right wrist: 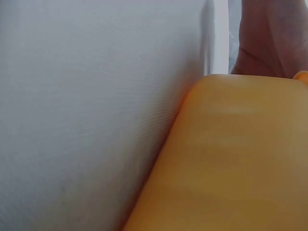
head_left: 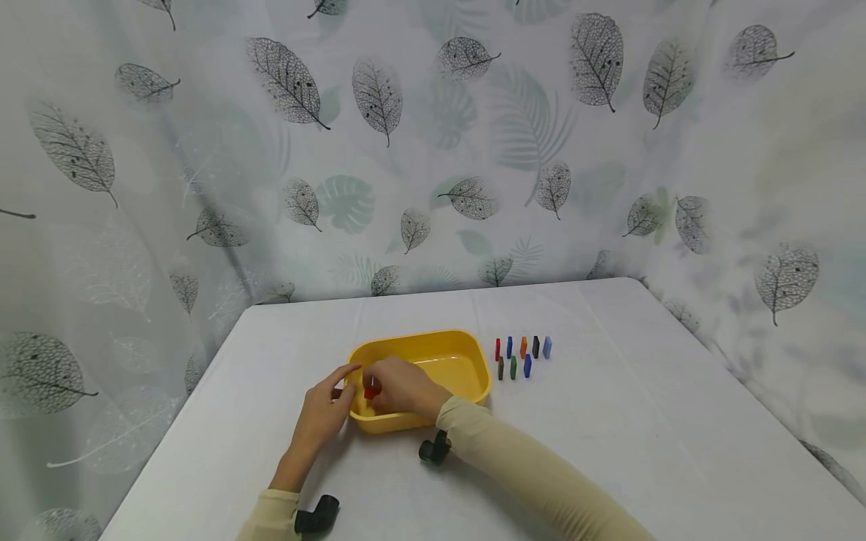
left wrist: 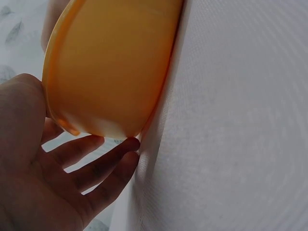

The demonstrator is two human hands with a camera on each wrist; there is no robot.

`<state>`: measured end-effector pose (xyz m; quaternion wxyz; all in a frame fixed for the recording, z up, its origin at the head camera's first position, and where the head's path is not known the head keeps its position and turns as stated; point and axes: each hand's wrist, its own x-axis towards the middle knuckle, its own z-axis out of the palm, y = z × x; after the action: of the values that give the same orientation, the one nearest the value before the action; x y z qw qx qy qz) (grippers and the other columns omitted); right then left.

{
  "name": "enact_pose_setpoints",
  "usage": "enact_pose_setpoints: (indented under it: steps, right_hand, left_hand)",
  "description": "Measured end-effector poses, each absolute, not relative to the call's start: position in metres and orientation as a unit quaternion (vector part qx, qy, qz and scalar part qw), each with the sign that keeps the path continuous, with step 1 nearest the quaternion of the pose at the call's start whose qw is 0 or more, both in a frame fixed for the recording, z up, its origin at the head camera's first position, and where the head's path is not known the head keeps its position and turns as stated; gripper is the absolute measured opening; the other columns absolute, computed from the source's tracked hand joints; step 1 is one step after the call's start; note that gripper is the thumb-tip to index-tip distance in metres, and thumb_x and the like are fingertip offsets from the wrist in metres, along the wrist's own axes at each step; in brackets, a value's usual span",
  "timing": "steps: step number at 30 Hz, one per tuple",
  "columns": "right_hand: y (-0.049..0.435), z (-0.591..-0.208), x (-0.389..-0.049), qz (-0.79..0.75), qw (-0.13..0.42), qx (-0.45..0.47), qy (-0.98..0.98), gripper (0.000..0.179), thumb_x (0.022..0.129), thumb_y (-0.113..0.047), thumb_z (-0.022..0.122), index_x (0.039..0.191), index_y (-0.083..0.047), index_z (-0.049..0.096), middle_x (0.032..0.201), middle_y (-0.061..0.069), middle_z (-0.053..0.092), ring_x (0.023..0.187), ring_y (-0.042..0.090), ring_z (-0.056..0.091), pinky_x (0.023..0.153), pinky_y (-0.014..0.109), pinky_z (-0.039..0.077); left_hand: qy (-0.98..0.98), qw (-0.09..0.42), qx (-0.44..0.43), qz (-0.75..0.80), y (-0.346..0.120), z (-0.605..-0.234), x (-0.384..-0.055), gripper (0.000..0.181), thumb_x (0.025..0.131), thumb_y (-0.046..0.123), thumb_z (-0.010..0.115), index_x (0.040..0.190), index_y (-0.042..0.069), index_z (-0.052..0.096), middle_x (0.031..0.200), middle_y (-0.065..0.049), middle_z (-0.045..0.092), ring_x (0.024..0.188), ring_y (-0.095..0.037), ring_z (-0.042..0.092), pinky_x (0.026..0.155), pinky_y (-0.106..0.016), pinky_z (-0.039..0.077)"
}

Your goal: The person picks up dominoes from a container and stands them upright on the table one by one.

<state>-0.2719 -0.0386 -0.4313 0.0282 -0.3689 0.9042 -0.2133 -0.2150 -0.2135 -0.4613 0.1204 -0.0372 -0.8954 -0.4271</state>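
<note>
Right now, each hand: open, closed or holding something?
Left hand: open, touching the yellow tray.
Right hand: closed, holding a red piece.

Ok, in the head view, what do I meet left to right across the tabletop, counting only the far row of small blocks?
Left hand → right hand → red block → dark blue block → orange block → black block → light blue block. The yellow tray overlaps both hands, so it's left out.
</note>
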Motion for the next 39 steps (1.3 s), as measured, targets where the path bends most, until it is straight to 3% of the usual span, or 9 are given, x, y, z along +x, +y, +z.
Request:
enact_pose_setpoints:
  steps: [11, 21, 39]
  right_hand:
    - [-0.026, -0.422, -0.266, -0.273, 0.007, -0.357, 0.893, 0.015, 0.088, -0.011, 0.083, 0.100, -0.014, 0.076, 0.086, -0.011, 0.066, 0.079, 0.007, 0.059, 0.075, 0.018, 0.051]
    - [-0.010, -0.414, -0.267, -0.368, 0.016, -0.353, 0.860, 0.019, 0.087, -0.008, 0.085, 0.103, -0.009, 0.075, 0.090, -0.007, 0.069, 0.082, 0.006, 0.062, 0.078, 0.017, 0.053]
    - [0.030, -0.397, -0.262, -0.421, 0.008, -0.316, 0.850, 0.021, 0.090, -0.011, 0.083, 0.109, -0.008, 0.075, 0.097, -0.004, 0.070, 0.090, 0.013, 0.064, 0.082, 0.024, 0.055]
  left_hand:
    - [-0.899, 0.120, -0.036, -0.421, -0.213, -0.461, -0.215, 0.038, 0.103, 0.015, 0.058, 0.139, 0.014, 0.067, 0.132, -0.020, 0.066, 0.100, -0.033, 0.071, 0.070, -0.035, 0.058]
    - [-0.897, 0.113, -0.032, -0.426, -0.212, -0.457, -0.213, 0.038, 0.103, 0.014, 0.058, 0.140, 0.014, 0.067, 0.136, -0.022, 0.064, 0.101, -0.035, 0.071, 0.071, -0.038, 0.059]
    - [-0.898, 0.109, -0.027, -0.426, -0.211, -0.459, -0.213, 0.039, 0.103, 0.015, 0.057, 0.141, 0.015, 0.066, 0.139, -0.022, 0.062, 0.102, -0.035, 0.070, 0.073, -0.039, 0.060]
